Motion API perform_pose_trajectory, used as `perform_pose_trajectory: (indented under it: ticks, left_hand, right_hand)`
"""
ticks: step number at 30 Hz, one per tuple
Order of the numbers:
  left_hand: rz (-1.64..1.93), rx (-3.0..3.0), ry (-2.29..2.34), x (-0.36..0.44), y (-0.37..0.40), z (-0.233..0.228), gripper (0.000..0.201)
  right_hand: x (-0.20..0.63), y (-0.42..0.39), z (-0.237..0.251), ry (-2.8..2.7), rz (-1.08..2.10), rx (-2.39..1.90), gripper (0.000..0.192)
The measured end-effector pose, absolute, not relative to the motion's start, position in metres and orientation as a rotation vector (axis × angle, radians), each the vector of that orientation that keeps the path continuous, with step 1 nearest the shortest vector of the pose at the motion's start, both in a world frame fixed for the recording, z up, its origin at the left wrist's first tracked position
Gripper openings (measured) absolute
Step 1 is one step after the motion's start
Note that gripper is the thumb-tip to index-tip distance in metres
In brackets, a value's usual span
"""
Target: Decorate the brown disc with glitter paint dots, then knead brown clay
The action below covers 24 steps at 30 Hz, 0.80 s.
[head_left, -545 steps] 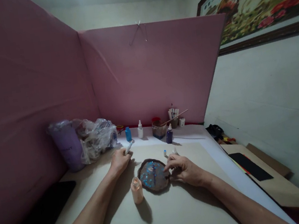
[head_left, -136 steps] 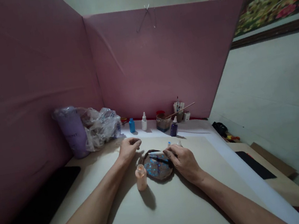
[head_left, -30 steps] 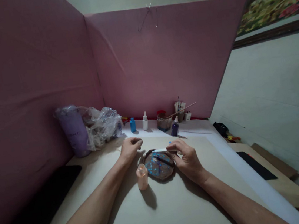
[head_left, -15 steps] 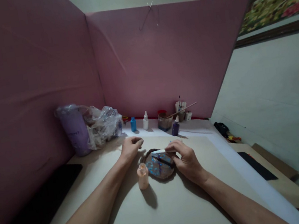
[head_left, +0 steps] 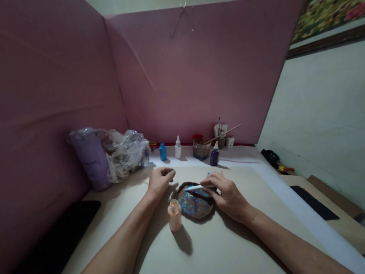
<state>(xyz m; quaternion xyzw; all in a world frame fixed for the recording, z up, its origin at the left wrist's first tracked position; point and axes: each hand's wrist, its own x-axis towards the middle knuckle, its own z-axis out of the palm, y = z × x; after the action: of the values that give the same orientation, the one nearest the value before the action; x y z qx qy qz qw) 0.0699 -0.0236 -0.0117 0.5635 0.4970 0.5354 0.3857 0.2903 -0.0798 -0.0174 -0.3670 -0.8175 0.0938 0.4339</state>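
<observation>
The right hand (head_left: 227, 194) pinched a slim white stick (head_left: 193, 188) over a round brown dish (head_left: 193, 207), blue-flecked inside, centrally placed; an uncapped peach-coloured bottle (head_left: 175, 217) stood near-left. The left hand (head_left: 159, 181) curled; I couldn't tell its grip.

Brown dish (head_left: 195, 203), blue-speckled.

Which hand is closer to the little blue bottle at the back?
The left. Your left hand is just in front of the blue bottle, not touching it. Your right hand is farther off, to the bottle's right and closer to you.
</observation>
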Motion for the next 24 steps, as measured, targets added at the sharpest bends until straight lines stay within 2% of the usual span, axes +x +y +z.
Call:
perform_pose_trajectory:
  ticks: [8,24]
  left_hand:
    - [1.35,1.478,1.279,0.0692,-0.0223,-0.0136,0.026]
    - [1.344,1.509,1.291,0.0691,-0.0223,-0.0122,0.022]
  right_hand:
    - [0.288,-0.0785,-0.0198,-1.98,0.223,-0.949,0.01]
    - [0.2858,-0.0781,-0.0201,-2.003,0.228,-0.995,0.014]
